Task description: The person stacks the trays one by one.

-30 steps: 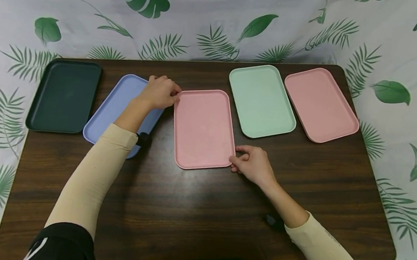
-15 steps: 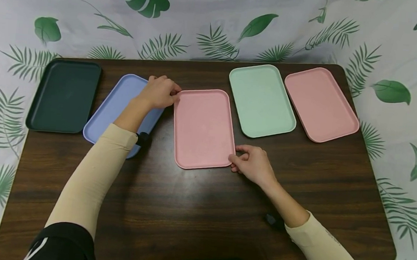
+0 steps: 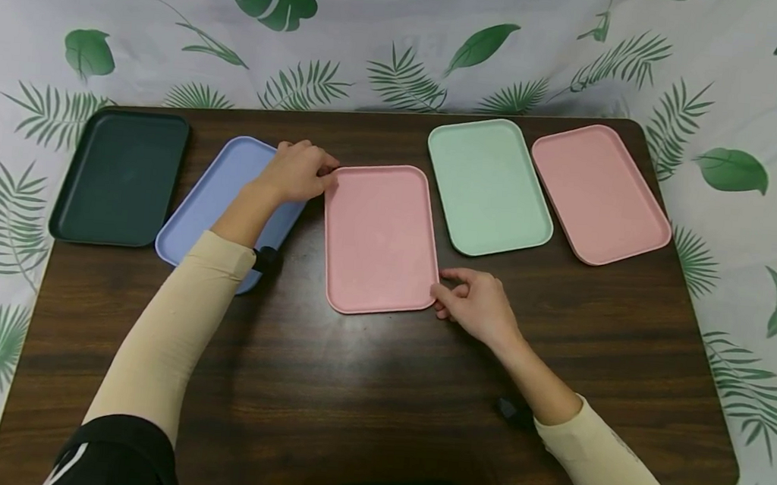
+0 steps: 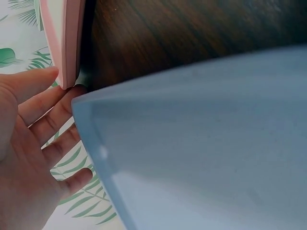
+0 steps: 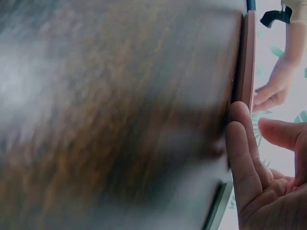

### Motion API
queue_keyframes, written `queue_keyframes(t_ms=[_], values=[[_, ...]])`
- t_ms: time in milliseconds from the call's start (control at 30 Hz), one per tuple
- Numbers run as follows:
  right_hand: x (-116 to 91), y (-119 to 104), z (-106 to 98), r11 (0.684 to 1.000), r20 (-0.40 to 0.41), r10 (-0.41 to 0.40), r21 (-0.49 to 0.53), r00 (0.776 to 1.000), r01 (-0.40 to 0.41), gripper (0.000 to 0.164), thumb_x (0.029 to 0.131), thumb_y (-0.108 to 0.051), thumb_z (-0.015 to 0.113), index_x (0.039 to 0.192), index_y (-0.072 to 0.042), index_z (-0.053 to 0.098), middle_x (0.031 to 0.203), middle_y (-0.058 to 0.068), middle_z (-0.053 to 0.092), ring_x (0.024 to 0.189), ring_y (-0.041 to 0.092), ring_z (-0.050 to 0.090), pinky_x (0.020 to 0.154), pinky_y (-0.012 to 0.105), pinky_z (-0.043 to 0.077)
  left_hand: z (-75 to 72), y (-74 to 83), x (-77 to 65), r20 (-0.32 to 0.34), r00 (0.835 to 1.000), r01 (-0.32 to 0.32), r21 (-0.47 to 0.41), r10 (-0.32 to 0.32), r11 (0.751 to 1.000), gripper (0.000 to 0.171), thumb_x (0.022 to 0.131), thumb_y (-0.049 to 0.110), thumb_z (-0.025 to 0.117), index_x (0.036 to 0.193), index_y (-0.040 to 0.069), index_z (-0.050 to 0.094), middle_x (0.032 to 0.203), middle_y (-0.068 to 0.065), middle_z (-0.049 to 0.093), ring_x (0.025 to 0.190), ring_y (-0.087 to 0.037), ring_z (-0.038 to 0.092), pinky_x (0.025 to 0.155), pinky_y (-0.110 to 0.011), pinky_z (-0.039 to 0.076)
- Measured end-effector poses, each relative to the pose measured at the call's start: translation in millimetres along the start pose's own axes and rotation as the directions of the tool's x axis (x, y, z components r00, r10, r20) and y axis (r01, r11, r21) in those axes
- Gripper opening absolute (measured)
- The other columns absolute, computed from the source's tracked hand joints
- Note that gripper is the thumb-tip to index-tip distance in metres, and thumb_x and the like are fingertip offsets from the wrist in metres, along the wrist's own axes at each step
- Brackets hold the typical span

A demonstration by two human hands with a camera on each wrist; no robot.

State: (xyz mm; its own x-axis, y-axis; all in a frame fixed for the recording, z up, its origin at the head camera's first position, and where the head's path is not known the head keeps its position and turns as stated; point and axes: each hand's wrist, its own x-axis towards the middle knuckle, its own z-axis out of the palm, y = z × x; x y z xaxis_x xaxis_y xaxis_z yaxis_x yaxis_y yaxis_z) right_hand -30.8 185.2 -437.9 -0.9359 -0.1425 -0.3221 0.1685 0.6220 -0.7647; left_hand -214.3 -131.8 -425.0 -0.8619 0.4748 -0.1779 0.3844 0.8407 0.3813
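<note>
In the head view a pink tray (image 3: 383, 242) lies flat in the middle of the table. My left hand (image 3: 296, 172) reaches across the blue tray (image 3: 211, 190) and pinches the pink tray's far left corner. The left wrist view shows the thumb at the pink tray's rim (image 4: 69, 43), with fingers below the corner. At the near right corner is my right hand (image 3: 475, 306). In the right wrist view its fingers (image 5: 242, 153) touch the tray's edge (image 5: 247, 57) from the underside, while the thumb (image 5: 278, 132) stands apart from it.
A dark green tray (image 3: 122, 180) lies at the far left of the wooden table (image 3: 348, 407). To the right are a mint green tray (image 3: 491, 186) and a second pink tray (image 3: 601, 194). A leaf-print cloth (image 3: 393, 14) hangs behind.
My right thumb has drawn back slightly to the right from the pink tray's corner. The left hand and all trays keep their places.
</note>
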Motion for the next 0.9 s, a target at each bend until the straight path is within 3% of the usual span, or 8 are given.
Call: queue_keyframes(t_ms=[167, 267, 500, 700, 900], values=[[-5, -1, -9, 0.999, -0.024, -0.013, -0.029, 1.0, 0.012, 0.044, 0.09, -0.032, 0.067, 0.124, -0.004, 0.061, 0.069, -0.001, 0.07, 0.059, 0.015, 0.068, 0.062, 0.029, 0.05, -3.7, 0.4, 0.2, 0.007, 1.0, 0.014, -0.006, -0.014, 1.0, 0.04, 0.096, 0.028, 0.055, 0.13, 0.008, 0.06, 0.096, -0.008, 0.067, 0.1, -0.028, 0.054, 0.088, -0.052, 0.031], [-9, -1, -17, 0.999, -0.038, -0.018, -0.036, 0.999, 0.017, 0.045, 0.09, -0.034, 0.066, 0.125, -0.006, 0.061, 0.07, -0.001, 0.07, 0.061, 0.017, 0.068, 0.059, 0.03, 0.049, -7.3, 1.7, 0.0, 0.009, 1.0, 0.012, -0.001, -0.012, 1.0, 0.042, 0.097, 0.03, 0.054, 0.133, 0.008, 0.057, 0.103, -0.009, 0.065, 0.101, -0.028, 0.055, 0.09, -0.054, 0.031], [-15, 4, -42, 0.999, -0.103, -0.046, 0.014, 0.994, 0.047, 0.046, 0.091, -0.036, 0.065, 0.123, -0.003, 0.061, 0.076, 0.006, 0.072, 0.065, 0.023, 0.07, 0.056, 0.026, 0.053, -15.3, 6.9, 2.4, -0.031, 0.999, -0.012, 0.01, 0.013, 1.0, 0.043, 0.097, 0.033, 0.053, 0.134, 0.01, 0.057, 0.11, -0.009, 0.065, 0.105, -0.027, 0.057, 0.093, -0.057, 0.03], [-17, 10, -68, 0.997, -0.189, -0.037, 0.061, 0.981, 0.049, 0.045, 0.091, -0.035, 0.064, 0.12, 0.0, 0.062, 0.079, 0.013, 0.072, 0.067, 0.03, 0.07, 0.057, 0.031, 0.056, -22.4, 16.3, 7.6, -0.043, 0.999, -0.028, 0.02, 0.028, 0.999, 0.043, 0.097, 0.036, 0.052, 0.132, 0.011, 0.058, 0.114, -0.008, 0.066, 0.107, -0.025, 0.057, 0.094, -0.056, 0.031], [-17, 15, -89, 0.996, -0.247, -0.014, 0.086, 0.969, 0.036, 0.044, 0.092, -0.034, 0.063, 0.121, 0.0, 0.061, 0.08, 0.016, 0.072, 0.066, 0.026, 0.071, 0.059, 0.029, 0.056, -27.3, 28.7, 16.3, -0.041, 0.999, -0.021, 0.031, 0.022, 0.999, 0.043, 0.098, 0.037, 0.051, 0.132, 0.013, 0.059, 0.114, -0.006, 0.065, 0.104, -0.023, 0.057, 0.091, -0.052, 0.032]])
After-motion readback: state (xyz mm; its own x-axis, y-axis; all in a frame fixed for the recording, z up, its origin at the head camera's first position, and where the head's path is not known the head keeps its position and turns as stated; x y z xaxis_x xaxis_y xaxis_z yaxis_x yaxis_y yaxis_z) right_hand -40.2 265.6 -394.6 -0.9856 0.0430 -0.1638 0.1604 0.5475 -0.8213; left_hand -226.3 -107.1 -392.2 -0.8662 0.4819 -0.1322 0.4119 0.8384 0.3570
